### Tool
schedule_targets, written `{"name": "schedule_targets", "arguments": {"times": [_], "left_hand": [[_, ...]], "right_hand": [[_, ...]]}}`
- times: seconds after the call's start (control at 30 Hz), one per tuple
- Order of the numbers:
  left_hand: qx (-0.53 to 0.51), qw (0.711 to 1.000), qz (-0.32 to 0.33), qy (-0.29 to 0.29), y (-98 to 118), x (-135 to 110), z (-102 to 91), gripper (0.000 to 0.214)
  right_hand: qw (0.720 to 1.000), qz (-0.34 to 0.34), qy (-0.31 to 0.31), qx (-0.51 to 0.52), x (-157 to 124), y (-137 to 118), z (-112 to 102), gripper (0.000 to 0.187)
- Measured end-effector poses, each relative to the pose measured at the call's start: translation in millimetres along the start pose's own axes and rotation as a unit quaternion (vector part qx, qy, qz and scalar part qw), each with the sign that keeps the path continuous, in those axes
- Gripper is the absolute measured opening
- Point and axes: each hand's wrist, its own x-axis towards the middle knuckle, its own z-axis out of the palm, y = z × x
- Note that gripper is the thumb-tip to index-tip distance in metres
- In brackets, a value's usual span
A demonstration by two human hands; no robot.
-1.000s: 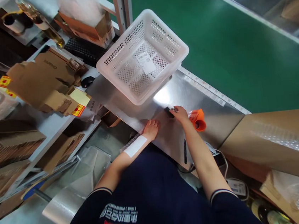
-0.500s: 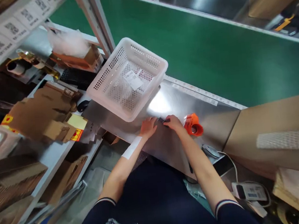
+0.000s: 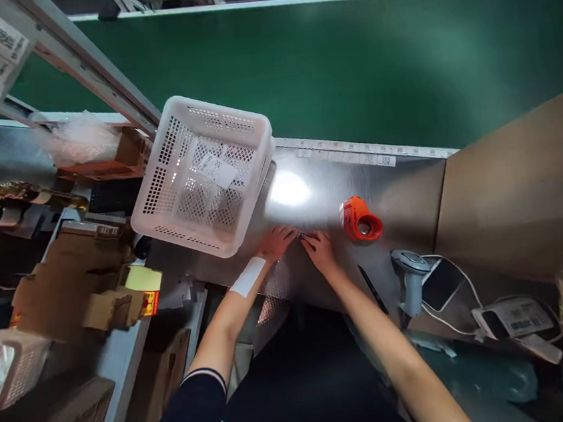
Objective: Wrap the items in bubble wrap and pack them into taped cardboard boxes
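My left hand (image 3: 277,242) rests low over the steel table (image 3: 309,188) with its fingers stretched out toward the right. A white rectangular label (image 3: 249,277) is stuck on that forearm. Close by, my right hand (image 3: 320,248) has its fingers curled in toward the left fingertips. Something small and dark shows at the right fingertips, too small to name. Left of the hands, a white perforated plastic basket (image 3: 163,231) holds a clear bag with a white printed label (image 3: 217,170). An orange tape dispenser (image 3: 361,218) stands to the right of my right hand.
A green conveyor belt (image 3: 326,65) runs behind the table. At the right are a barcode scanner (image 3: 410,281), a phone (image 3: 443,284), a black pen (image 3: 373,288) and a large cardboard box (image 3: 516,193). Flattened cardboard (image 3: 62,281) lies on the left shelf.
The view has turned and shifted, so the basket appears farther left and the scanner more fully. Both hands stay close together; the small dark thing between them shows less now.
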Motion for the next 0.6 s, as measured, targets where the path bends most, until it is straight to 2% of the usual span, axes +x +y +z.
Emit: {"name": "schedule_targets", "arguments": {"times": [0.13,0.27,0.33,0.4,0.5,0.6], "left_hand": [[0.018,0.999,-0.038,0.020,9,-16,11.7,0.049],[0.034,0.992,-0.102,0.067,38,-35,29.0,0.056],[0.032,0.993,-0.094,0.063,54,-47,42.4,0.059],[0.031,0.997,-0.063,0.034,64,-59,56.4,0.052],[0.031,0.999,-0.037,0.011,60,-71,72.0,0.047],[0.036,0.998,-0.013,0.046,42,-76,78.0,0.047]], "right_hand": [[0.999,0.022,0.011,0.041,13,10,7,0.026],[0.997,-0.015,-0.024,0.069,28,19,4,0.035],[0.996,-0.031,-0.040,0.071,32,22,1,0.034],[0.995,-0.044,-0.055,0.070,36,24,-3,0.034],[0.993,-0.057,-0.080,0.061,41,29,-9,0.036],[0.991,-0.065,-0.107,0.051,47,35,-13,0.036]]}}
